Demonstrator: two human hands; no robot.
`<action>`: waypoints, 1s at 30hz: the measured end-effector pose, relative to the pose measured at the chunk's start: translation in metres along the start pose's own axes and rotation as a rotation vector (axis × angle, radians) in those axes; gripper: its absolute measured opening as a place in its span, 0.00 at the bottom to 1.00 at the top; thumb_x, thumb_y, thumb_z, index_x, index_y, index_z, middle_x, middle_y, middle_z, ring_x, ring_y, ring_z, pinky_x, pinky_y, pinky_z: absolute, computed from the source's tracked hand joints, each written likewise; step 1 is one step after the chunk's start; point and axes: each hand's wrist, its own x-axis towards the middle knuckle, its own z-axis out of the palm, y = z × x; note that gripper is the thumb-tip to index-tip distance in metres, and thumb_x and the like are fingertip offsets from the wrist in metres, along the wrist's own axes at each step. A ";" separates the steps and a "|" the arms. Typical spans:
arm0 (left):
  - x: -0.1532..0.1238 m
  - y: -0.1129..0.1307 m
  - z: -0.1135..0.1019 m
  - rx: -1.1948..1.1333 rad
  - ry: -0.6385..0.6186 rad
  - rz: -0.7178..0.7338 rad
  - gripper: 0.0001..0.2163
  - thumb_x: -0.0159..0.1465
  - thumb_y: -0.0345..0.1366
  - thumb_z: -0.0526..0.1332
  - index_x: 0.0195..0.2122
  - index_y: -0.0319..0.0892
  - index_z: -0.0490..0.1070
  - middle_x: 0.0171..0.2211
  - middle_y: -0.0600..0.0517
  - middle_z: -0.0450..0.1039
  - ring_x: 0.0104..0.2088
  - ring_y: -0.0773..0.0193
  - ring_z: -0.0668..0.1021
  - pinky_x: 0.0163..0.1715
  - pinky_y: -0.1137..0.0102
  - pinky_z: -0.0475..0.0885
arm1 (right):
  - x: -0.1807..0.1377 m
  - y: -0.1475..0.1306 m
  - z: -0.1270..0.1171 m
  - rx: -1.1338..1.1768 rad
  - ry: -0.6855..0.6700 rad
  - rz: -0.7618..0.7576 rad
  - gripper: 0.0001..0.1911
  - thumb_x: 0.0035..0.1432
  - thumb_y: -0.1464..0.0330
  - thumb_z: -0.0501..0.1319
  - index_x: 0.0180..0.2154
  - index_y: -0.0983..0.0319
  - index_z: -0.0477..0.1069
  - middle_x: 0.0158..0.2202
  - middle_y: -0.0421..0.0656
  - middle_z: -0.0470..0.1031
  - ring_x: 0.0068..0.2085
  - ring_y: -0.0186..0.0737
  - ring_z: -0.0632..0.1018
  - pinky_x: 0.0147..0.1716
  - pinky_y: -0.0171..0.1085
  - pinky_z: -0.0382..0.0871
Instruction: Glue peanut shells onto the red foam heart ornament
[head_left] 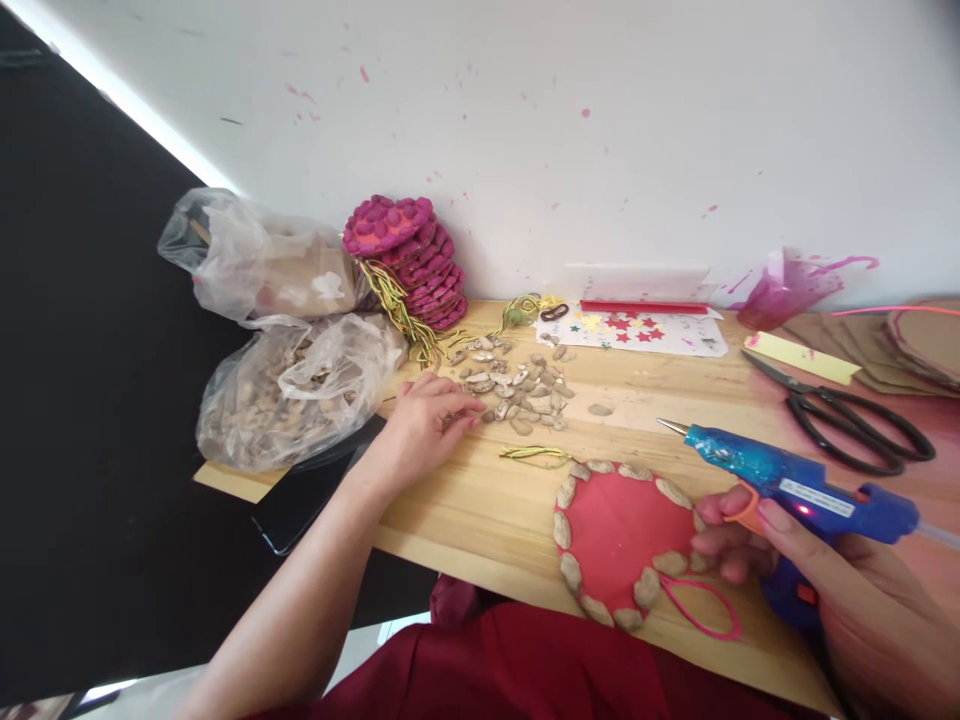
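Note:
My right hand [840, 560] grips a blue hot glue gun [757, 460], a finger at its orange trigger; a small red light glows on its side. The metal nozzle points left over the wooden table. Close below it lies a red disc [626, 530] with peanut shells [571, 572] around its rim. A pink loop [709, 610] and a yellow-green cord [536, 457] stick out from the disc. At the left edge of a loose pile of peanut shells [536, 385], my left hand [431, 420] has its thumb and fingers closed on one shell.
Two plastic bags [300, 390] stand at the left, beside a dark phone [307, 500]. Purple shell-covered discs [420, 265] are stacked against the wall. Star stickers [637, 328] lie on white paper. Black-handled scissors [847, 415], a pink-stained cup [784, 290] and cardboard pieces [862, 345] are at the right.

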 end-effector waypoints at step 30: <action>0.005 0.013 0.003 -0.002 -0.055 -0.136 0.06 0.64 0.31 0.65 0.32 0.47 0.80 0.36 0.54 0.79 0.43 0.57 0.75 0.46 0.58 0.58 | 0.000 0.001 -0.002 -0.003 0.009 0.004 0.21 0.43 0.48 0.71 0.28 0.58 0.79 0.27 0.47 0.84 0.25 0.48 0.82 0.24 0.38 0.78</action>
